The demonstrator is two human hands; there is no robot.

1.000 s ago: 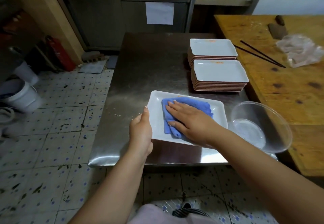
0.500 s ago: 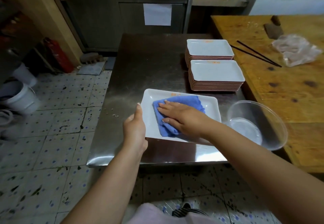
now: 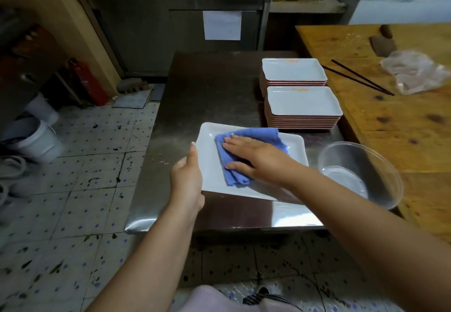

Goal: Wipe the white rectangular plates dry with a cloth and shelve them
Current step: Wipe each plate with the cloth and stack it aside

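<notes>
My left hand (image 3: 186, 177) grips the left edge of the white plate (image 3: 212, 165), thumb up along the rim, fingers tucked under where I can't see them. The plate sits at the front of the steel desk (image 3: 207, 87), its near edge seeming to tip up a little off the surface. My right hand (image 3: 256, 158) lies flat and spread, palm down, pressing the blue cloth (image 3: 258, 134) into the middle of the plate. The cloth is folded, bunched under my fingers, with a loose end poking out toward the near side and a ragged edge showing beyond my knuckles.

Behind the plate, at the right side of the desk, stand two stacks of white rectangular plates with red edges: the near stack (image 3: 302, 106) just beyond the one I'm wiping, the far stack (image 3: 294, 71) touching or right behind it. A clear plastic bowl (image 3: 361, 172) sits just right of my plate, at the desk's corner. Further right is a wooden table (image 3: 390, 121) with dark chopsticks (image 3: 358, 77) and crumpled clear plastic (image 3: 415, 71) on it.
</notes>
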